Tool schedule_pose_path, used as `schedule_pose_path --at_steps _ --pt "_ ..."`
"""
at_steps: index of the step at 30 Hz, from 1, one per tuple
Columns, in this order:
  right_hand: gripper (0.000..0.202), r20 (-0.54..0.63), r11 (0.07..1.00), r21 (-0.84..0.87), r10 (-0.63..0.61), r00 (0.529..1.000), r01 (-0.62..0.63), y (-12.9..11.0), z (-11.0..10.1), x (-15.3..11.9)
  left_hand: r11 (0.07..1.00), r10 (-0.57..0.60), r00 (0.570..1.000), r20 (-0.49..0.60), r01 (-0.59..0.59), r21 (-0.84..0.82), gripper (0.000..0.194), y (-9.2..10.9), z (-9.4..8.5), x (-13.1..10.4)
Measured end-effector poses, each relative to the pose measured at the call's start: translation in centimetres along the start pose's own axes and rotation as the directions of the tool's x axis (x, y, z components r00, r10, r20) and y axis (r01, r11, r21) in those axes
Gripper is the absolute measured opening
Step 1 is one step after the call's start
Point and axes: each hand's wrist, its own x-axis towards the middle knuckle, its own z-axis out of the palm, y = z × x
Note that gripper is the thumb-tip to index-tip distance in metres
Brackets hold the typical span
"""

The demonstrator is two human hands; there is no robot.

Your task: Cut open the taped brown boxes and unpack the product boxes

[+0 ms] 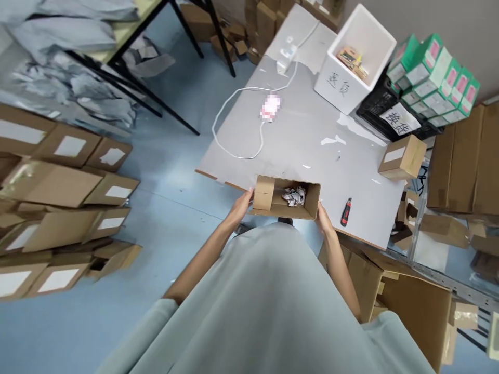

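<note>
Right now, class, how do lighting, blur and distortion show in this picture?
Head view: light is mostly soft, with the open carton darker inside than on its flap; head view: stacked cartons look softer than the black-and-red cutter; head view: pixelation hides something on the grey table; head view: edges seem stretched, as with a wide lens.

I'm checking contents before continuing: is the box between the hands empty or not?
Not empty: a crumpled, paper-like wad lies inside the box, visible through its opening.

Your right: green-and-white boxes (pixel 432 83) are rising from a black crate (pixel 375 103) beside a white foam box (pixel 340 85). Your left: labelled cartons (pixel 58 182) are standing stacked.
</note>
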Motion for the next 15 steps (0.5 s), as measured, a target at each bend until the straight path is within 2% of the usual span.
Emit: schedule_pose_path --at_steps 3,6,8,11,15 --pt "0.065 -0.113 0.998 -0.061 0.003 0.994 -0.010 0.7 4.5 1.5 0.999 -0.032 0.999 -0.023 0.031 -0.025 0.088 -1.1 -4.1 1.4" --pt "0.062 -0.177 0.995 -0.103 -0.001 0.984 -0.017 0.5 7.3 2.4 0.999 -0.014 1.000 0.023 0.015 -0.049 0.079 -1.3 -6.5 3.5" --pt "0.060 -0.198 0.991 -0.131 -0.023 0.980 -0.003 0.1 8.3 2.5 0.997 0.018 0.998 0.057 -0.013 -0.082 0.071 -1.2 -7.2 4.2" --pt "0.061 -0.245 0.985 -0.171 -0.057 0.968 0.015 -0.2 9.0 2.4 0.992 0.023 0.995 0.094 -0.011 -0.125 0.060 -0.9 -7.4 4.1" --pt "0.063 -0.292 0.985 -0.173 -0.055 0.955 0.004 0.0 9.2 2.4 0.996 0.007 0.992 0.124 0.005 -0.094 0.060 -0.6 -7.5 3.9"
